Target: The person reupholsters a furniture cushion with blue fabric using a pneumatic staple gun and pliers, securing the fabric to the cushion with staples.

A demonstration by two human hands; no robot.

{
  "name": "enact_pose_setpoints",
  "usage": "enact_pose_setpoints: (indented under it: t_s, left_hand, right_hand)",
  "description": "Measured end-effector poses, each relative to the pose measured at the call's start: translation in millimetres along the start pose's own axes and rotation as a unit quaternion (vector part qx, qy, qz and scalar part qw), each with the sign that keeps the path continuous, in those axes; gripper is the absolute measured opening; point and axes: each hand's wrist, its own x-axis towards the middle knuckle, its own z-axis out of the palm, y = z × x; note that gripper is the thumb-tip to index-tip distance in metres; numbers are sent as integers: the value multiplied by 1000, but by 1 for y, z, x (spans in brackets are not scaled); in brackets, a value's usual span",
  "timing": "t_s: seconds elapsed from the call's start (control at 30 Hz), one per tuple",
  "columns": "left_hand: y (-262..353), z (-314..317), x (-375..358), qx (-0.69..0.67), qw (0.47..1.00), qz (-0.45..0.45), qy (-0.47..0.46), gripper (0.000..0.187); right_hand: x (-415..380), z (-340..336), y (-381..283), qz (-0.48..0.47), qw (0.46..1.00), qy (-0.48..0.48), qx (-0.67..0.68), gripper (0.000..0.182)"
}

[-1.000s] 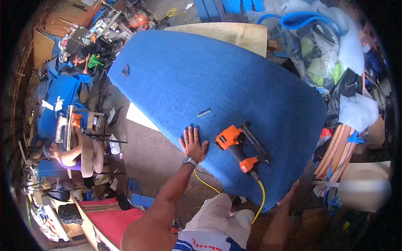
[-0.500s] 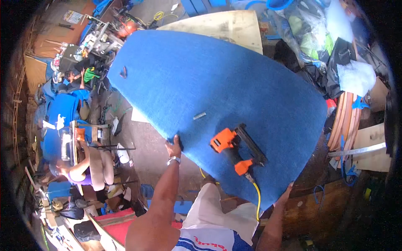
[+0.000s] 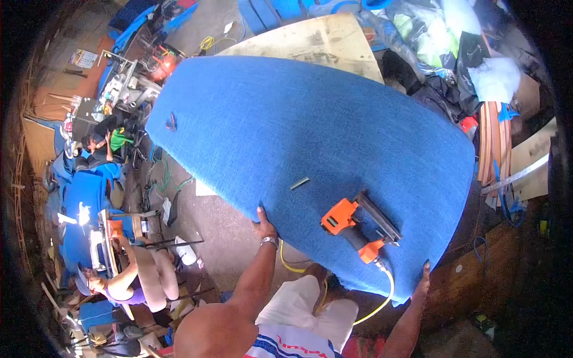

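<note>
A large blue fabric-covered panel (image 3: pixel 250 131) fills the middle of the view. My left hand (image 3: pixel 264 227) holds its near left edge, the thumb on top and the other fingers partly hidden beneath. At the near right corner, my right hand (image 3: pixel 424 280) grips the edge with the thumb on the fabric. An orange and black nail or staple gun (image 3: pixel 358 230) lies on the panel between my hands, a yellow hose (image 3: pixel 391 289) running from its handle. Left of the gun rests a small metallic strip (image 3: pixel 299 183). A small dark tool (image 3: pixel 171 122) lies near the far left corner.
A pale board (image 3: pixel 310 39) shows behind the panel. Plastic bags (image 3: pixel 430 36) and wood strips (image 3: pixel 494 143) are at the right. One person (image 3: pixel 125 286) sits at the left; another (image 3: pixel 104 140) is farther back. A white container (image 3: pixel 185 252) stands on the floor.
The camera view has shifted. The panel's near part, the gun, the strip and both my hands appear farther right and mostly lower. Both hands still hold the panel.
</note>
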Motion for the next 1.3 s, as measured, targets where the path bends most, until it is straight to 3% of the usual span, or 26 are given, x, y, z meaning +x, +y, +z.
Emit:
enact_pose_setpoints:
  t_s: [0.07, 0.17, 0.3, 0.37, 0.47, 0.6, 0.73, 0.83, 0.87, 0.97, 1.0, 1.1, 1.13, 1.2, 1.23, 1.3]
  left_hand:
    - [2, 7, 0, 27, 998, 54, 24, 95]
    - [6, -2, 3, 26, 994, 106, -13, 92]
    - [1, -8, 36, 89, 989, 105, -51, 88]
    - [-7, -9, 57, 151, 981, 109, -59, 86]
    - [-5, 1, 68, 119, 981, 107, -113, 76]
    - [8, 43, 59, 27, 978, 99, -184, 57]
    - [-5, 77, 74, 31, 969, 148, -196, 57]
    - [32, 96, 72, 115, 960, 132, -218, 59]
    - [32, 102, 96, 81, 959, 104, -252, 63]
    - [39, 117, 129, 154, 949, 165, -222, 68]
    - [44, 113, 137, 191, 934, 180, -241, 71]
    - [60, 107, 130, 391, 838, 357, -131, 72]
    - [70, 110, 123, 393, 811, 408, -146, 72]
    - [89, 108, 100, 416, 726, 503, -216, 73]
    - [95, 112, 88, 411, 692, 522, -282, 74]
    - [101, 115, 67, 390, 630, 539, -400, 76]
  right_hand:
    - [-5, 4, 5, -8, 1000, 18, -4, 102]
    - [1, -12, 62, 47, 989, -63, 127, 100]
    - [-32, -3, 112, 92, 986, -12, 139, 99]
    - [-52, 5, 122, 82, 979, -46, 180, 100]
    - [-71, 8, 164, 100, 967, -20, 235, 99]
    - [-86, 33, 156, 115, 957, 16, 266, 98]
    - [-83, 55, 148, 83, 944, -35, 317, 101]
    - [-77, 76, 156, 81, 944, -10, 320, 98]
    - [-82, 94, 162, 103, 944, 28, 312, 93]
    - [-83, 122, 190, 120, 939, 35, 320, 99]
    - [-83, 123, 201, 98, 936, 47, 334, 94]
    - [-78, 130, 165, 35, 968, 104, 227, 87]
    - [-91, 134, 153, 31, 969, 142, 199, 85]
    - [-138, 145, 132, 99, 941, 279, 164, 75]
    - [-146, 137, 178, 31, 905, 305, 293, 52]
    - [-200, 140, 182, 10, 923, 385, -10, 62]
